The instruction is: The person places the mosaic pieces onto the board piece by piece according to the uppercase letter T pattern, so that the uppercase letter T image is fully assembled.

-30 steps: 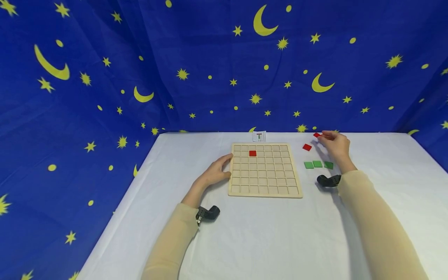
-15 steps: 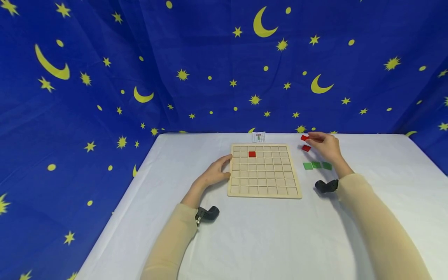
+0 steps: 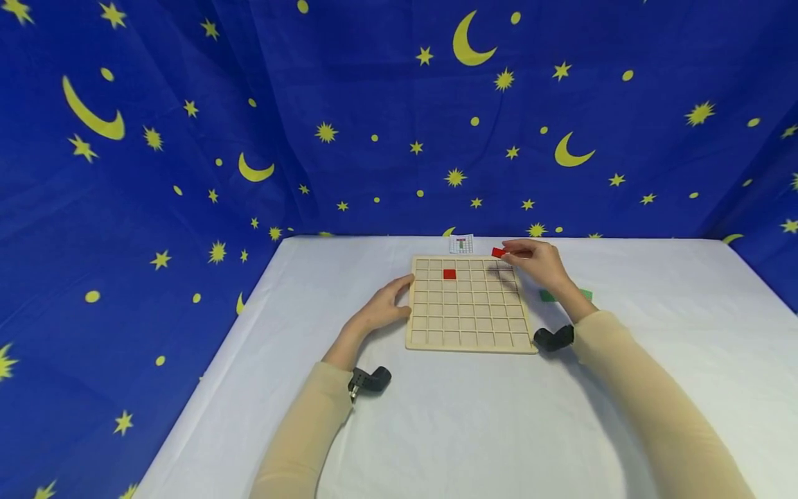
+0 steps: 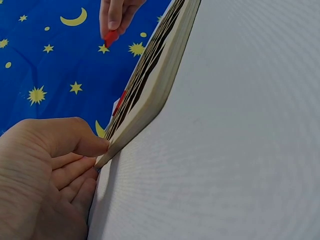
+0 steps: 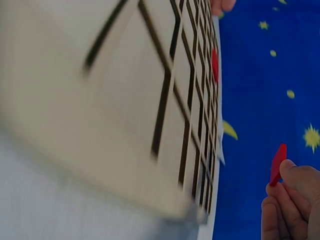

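Observation:
My right hand point(image 3: 539, 265) pinches a red square tile point(image 3: 498, 253) between thumb and fingertips, raised above the far right corner of the wooden grid board point(image 3: 458, 298). In the right wrist view the tile point(image 5: 278, 165) stands tilted on edge in the fingers. My left hand point(image 3: 382, 307) rests at the board's left edge, thumb and fingers spread apart along it. In the left wrist view the thumb point(image 4: 92, 142) touches the rim. Another red tile point(image 3: 449, 274) lies in a cell of the second row from the far side.
A small printed card point(image 3: 461, 244) with a coloured grid pattern lies behind the board. Green tiles point(image 3: 547, 296) lie right of the board, partly hidden by the right wrist. A blue star-patterned cloth point(image 3: 374, 173) hangs behind the white table point(image 3: 461, 416).
My right hand has carried the red tile leftward from the table's far right to over the board. It now covers where a loose red tile lay. The left hand has stayed put.

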`<state>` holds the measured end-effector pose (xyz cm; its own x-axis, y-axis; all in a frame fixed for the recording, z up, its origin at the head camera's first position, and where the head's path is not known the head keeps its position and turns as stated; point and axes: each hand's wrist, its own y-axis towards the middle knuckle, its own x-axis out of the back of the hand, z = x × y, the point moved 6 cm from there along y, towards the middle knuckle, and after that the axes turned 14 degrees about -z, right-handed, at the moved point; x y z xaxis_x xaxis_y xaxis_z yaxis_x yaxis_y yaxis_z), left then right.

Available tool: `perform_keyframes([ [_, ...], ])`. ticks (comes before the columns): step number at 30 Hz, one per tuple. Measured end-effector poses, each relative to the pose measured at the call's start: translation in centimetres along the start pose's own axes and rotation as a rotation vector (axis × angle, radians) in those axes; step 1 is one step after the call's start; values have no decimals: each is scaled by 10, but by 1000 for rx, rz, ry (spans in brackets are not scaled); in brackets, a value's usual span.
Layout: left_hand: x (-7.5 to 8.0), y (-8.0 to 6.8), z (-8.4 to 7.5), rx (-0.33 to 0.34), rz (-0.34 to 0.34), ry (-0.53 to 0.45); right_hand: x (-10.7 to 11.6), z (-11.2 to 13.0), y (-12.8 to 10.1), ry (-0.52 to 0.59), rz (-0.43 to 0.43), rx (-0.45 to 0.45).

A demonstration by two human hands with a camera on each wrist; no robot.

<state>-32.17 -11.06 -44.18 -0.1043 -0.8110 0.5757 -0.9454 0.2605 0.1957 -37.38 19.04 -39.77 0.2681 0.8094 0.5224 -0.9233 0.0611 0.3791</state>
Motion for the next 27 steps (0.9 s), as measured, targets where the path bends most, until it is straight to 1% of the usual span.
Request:
perform_keyframes([
  [7, 0, 1, -1, -7, 1, 3, -21, 14, 1, 53, 35, -10],
  [14, 1, 0, -1, -6, -1, 18, -41, 25, -1, 96, 69, 34],
  [21, 0, 0, 1, -6, 3, 0, -55, 24, -7, 133, 100, 50],
  [27, 1, 1, 0, -8, 5, 6, -63, 16, -10, 117, 146, 40],
])
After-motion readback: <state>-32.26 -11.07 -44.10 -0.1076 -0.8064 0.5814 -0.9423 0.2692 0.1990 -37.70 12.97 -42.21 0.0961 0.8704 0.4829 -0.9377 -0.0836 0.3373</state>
